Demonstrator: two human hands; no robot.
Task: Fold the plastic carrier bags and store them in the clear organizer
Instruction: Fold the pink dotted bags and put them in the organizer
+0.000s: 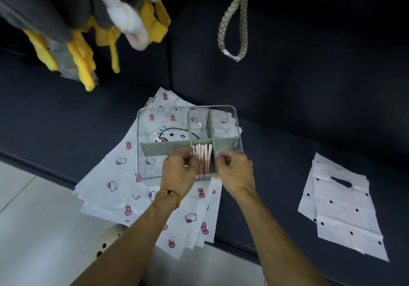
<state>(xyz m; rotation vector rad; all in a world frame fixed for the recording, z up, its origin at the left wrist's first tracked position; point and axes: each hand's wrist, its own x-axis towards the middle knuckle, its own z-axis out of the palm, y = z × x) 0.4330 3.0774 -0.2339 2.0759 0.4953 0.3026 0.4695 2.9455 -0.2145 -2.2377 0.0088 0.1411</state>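
Observation:
A clear organizer (pixel 146 113) with grey dividers sits on a stack of white carrier bags (pixel 115 188) printed with cat faces and pink bows. Several folded pink-and-white bags (pixel 204 157) stand upright in its near middle compartment. My left hand (pixel 179 170) has its fingers curled at the left side of those folded bags, touching them. My right hand (pixel 235 170) hovers at the right side of that compartment with fingers curled; whether it pinches anything is hidden. A few white bags with black dots (pixel 340 208) lie flat to the right.
Everything rests on a dark navy sofa seat (pixel 287 153). A grey plush toy with yellow feet (pixel 77 26) lies at the upper left. A braided rope loop (pixel 232 26) hangs at the top. Pale floor tiles (pixel 33 219) and a beige round object (pixel 106 243) are below left.

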